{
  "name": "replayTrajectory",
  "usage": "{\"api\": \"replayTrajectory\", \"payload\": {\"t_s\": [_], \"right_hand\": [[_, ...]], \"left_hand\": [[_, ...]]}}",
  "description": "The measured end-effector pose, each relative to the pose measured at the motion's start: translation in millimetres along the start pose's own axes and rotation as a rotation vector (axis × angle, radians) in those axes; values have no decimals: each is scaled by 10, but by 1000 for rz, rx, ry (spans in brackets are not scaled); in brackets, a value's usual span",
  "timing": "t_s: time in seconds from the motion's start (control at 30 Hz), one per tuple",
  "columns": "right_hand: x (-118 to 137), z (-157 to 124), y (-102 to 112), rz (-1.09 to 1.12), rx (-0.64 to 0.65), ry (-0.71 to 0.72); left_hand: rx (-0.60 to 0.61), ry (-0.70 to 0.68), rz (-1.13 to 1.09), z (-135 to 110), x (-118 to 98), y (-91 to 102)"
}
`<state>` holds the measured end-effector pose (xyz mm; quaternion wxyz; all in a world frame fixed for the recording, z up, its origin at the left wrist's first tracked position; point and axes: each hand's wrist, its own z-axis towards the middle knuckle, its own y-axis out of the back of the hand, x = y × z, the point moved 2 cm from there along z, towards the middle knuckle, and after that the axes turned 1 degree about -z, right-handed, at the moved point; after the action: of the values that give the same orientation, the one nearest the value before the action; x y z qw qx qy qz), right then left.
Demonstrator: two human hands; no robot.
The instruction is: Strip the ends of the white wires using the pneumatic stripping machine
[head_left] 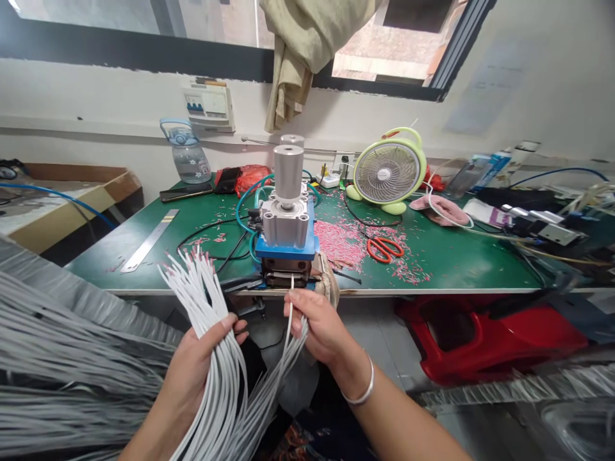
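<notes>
My left hand (pixel 211 346) is closed round a thick bundle of white cables (pixel 204 294), whose pinkish-red tips fan out above the fingers. My right hand (pixel 314 320) pinches one white cable and points its end up into the front slot of a pneumatic press (pixel 287 224) with a blue plate and silver cylinder. Several more white cables (pixel 283 368) hang from the right palm and curve down toward the bundle. Whether the cable's tip touches anything inside the slot is hidden.
Pink and white scraps (pixel 341 243) litter the green table (pixel 480 262) beside red-handled scissors (pixel 384 250). A green fan (pixel 389 173), a water bottle (pixel 189 153) and a steel ruler (pixel 150 242) stand or lie around. A red stool (pixel 504 346) is below right; more cables (pixel 72 358) hang left.
</notes>
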<state>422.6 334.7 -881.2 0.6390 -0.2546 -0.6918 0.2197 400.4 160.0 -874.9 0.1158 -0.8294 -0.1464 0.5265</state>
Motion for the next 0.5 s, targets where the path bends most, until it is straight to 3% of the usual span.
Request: {"api": "replayTrajectory", "payload": {"t_s": [0.1, 0.27, 0.43, 0.5], "right_hand": [[-10, -72, 21, -104, 67, 0], [-39, -99, -33, -213, 89, 22], [-137, -91, -172, -529, 179, 57], [-168, -82, -191, -563, 153, 75]], "left_hand": [[86, -5, 126, 13, 89, 5], [205, -187, 409, -10, 151, -41], [352, -279, 663, -11, 171, -24], [347, -297, 716, 7, 164, 16]]}}
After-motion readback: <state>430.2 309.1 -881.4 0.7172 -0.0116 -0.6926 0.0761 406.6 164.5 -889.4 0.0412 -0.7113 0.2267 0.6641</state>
